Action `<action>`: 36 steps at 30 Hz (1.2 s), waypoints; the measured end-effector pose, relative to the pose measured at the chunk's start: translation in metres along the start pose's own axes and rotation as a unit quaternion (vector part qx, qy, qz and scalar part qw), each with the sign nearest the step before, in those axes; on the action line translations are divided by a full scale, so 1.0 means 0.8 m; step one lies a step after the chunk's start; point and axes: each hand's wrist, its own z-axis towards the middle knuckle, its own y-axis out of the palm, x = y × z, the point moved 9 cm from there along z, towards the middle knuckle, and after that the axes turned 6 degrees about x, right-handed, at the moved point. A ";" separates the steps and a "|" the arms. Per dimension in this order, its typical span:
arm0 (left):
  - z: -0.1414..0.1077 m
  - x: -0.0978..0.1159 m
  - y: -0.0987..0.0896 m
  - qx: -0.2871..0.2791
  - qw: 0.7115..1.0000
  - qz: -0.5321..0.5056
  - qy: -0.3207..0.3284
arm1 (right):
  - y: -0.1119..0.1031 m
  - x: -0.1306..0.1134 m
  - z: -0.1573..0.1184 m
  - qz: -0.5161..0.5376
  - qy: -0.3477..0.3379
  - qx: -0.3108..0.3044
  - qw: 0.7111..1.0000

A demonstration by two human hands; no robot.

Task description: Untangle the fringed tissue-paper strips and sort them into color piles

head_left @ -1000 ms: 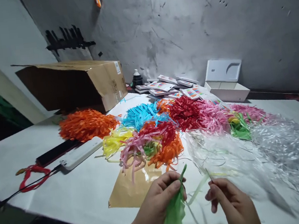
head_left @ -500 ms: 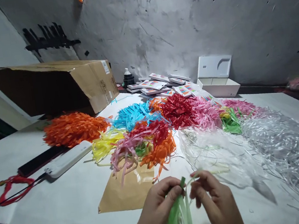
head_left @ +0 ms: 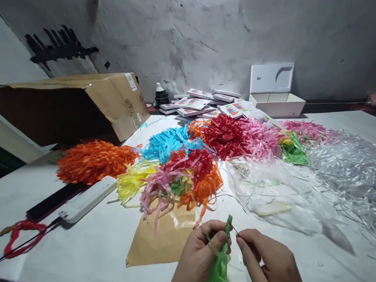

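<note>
My left hand [head_left: 206, 248] is closed around the twisted top of a green tassel [head_left: 221, 274], whose thin strips hang down below the fingers. A short folded green tip pokes up past the thumb. Close on its right, my right hand [head_left: 269, 257] pinches a thin strand [head_left: 235, 229] between thumb and forefinger; it runs to the tip of the tassel. Whether it is wire or thread I cannot tell. Just beyond my left hand lies a brown paper sheet [head_left: 159, 243]. Past it sits a mixed heap of pink, red and orange tassels [head_left: 192, 172].
An orange tassel pile [head_left: 96, 161] lies before an open cardboard box [head_left: 118, 104]. At left are a white power strip [head_left: 89, 201] and a red cord [head_left: 25, 239]. Clear plastic bags [head_left: 280, 198] and silver streamers [head_left: 366, 174] spread rightward. Flat packets [head_left: 193, 103] and a white box [head_left: 277, 105] stand behind.
My right hand has come down from a loose strip at the tassel's top and now pinches a thin strand beside it. The tassel's tip stands more upright and the strips are gathered closer.
</note>
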 end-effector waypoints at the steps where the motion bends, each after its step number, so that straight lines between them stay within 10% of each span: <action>1: -0.001 0.000 -0.001 0.002 1.000 0.004 0.002 | 0.004 0.003 0.000 0.003 0.004 -0.006 1.000; 12: 0.007 -0.008 -0.008 0.006 0.999 0.034 0.008 | 0.001 0.026 -0.010 0.074 0.125 -0.026 0.989; 36: 0.004 -0.010 -0.008 -0.005 0.999 0.039 0.018 | 0.001 0.026 -0.015 0.068 0.122 -0.016 0.990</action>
